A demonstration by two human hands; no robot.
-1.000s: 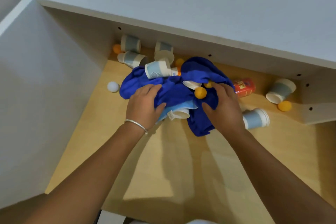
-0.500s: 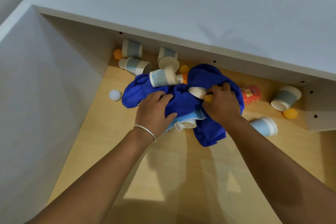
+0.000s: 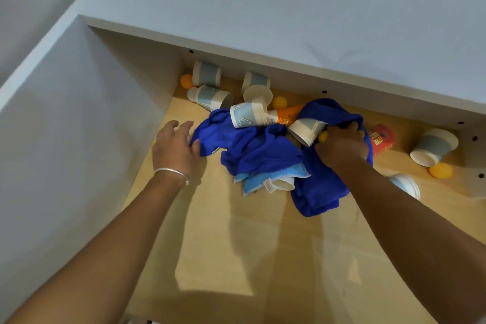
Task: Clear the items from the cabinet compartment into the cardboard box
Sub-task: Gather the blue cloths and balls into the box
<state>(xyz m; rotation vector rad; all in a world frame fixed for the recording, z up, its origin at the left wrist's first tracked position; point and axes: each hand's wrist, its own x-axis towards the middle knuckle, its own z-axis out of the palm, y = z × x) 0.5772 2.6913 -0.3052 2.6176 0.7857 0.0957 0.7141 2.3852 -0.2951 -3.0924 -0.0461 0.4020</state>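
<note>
Right hand (image 3: 342, 146) gripping blue cloth (image 3: 252, 147) — left hand (image 3: 175, 146) loose-fingered at its edge

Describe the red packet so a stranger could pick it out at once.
Look in the cabinet compartment, along its back right. Just right of the right hand gripping the dark blue cloth lies the red packet. It is the only red thing there.

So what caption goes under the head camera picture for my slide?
Right hand grips the blue cloth among tipped paper cups in the cabinet compartment; left hand reaches beside it.
</note>
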